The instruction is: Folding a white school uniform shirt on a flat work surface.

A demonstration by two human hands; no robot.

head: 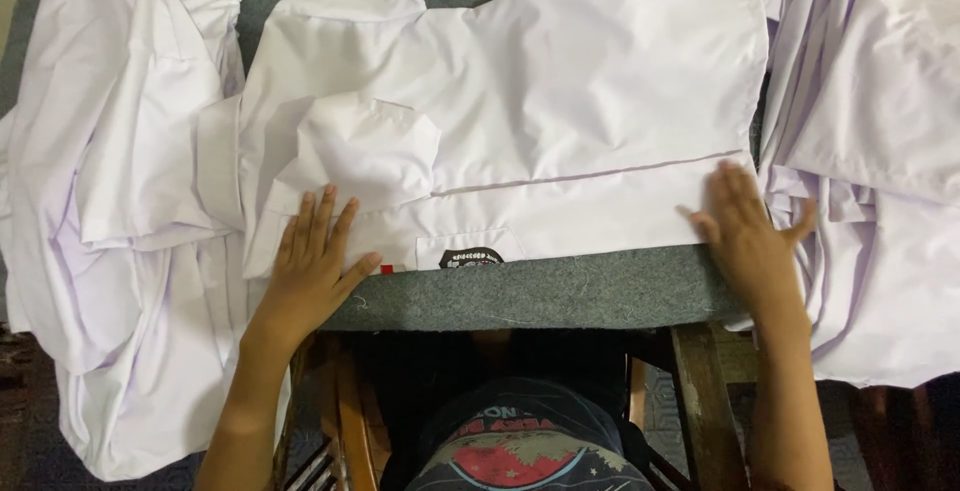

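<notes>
Pressing both palms flat, fingers spread and gripping nothing, you hold a white shirt [520, 121] on the grey worktop [560, 291]. Your left hand [312, 266] rests near its collar, your right hand [745, 231] at its hem.

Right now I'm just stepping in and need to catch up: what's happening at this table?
A person is pressing a white shirt flat on a grey padded table. The left hand lies open on the shirt's near edge below the collar, and the right hand lies open on the opposite end of that edge. More white garments are heaped to the left and to the right.
</notes>
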